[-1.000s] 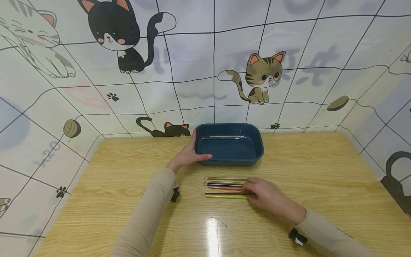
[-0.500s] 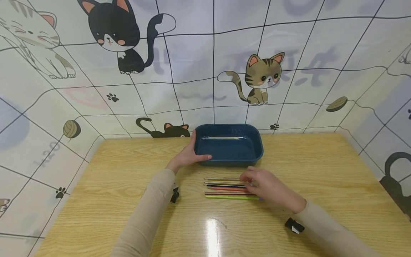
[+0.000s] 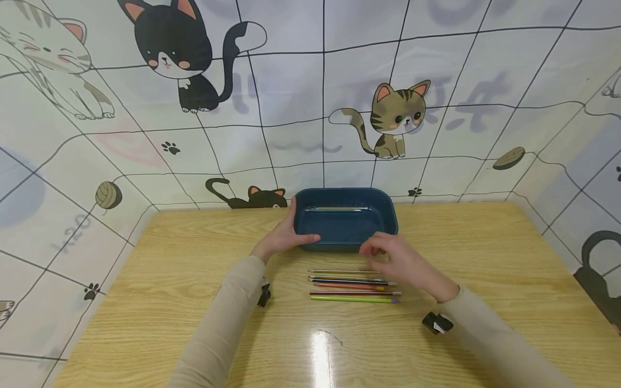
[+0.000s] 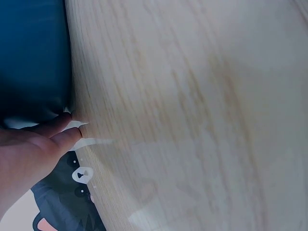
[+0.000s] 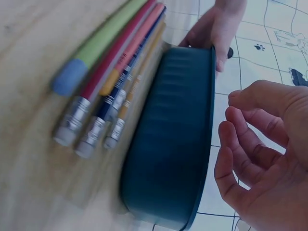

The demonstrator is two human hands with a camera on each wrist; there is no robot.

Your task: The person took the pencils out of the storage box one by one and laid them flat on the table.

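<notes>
A dark blue rectangular bin (image 3: 346, 247) stands at the back of the table. My left hand (image 3: 283, 231) rests on its left end, thumb laid straight along the front corner rim and fingers stretched along the side. One pencil (image 3: 337, 208) lies inside the bin. Several pencils (image 3: 349, 294) lie side by side in front of it, eraser ends to the right; the lowest is light green with a blue-purple end. My right hand (image 3: 398, 261) hovers by the bin's front right corner. In the right wrist view its fingers (image 5: 240, 166) are loosely bent with nothing between them.
The wooden table (image 3: 184, 258) meets a wall (image 3: 291, 97) with cat drawings behind the bin and at both sides. Black wrist straps (image 3: 436, 323) hang under both beige sleeves (image 3: 225, 318).
My right hand has lifted off the pencils and moved away from me to the bin's front right corner, uncovering their eraser ends. The left hand and the bin have stayed put.
</notes>
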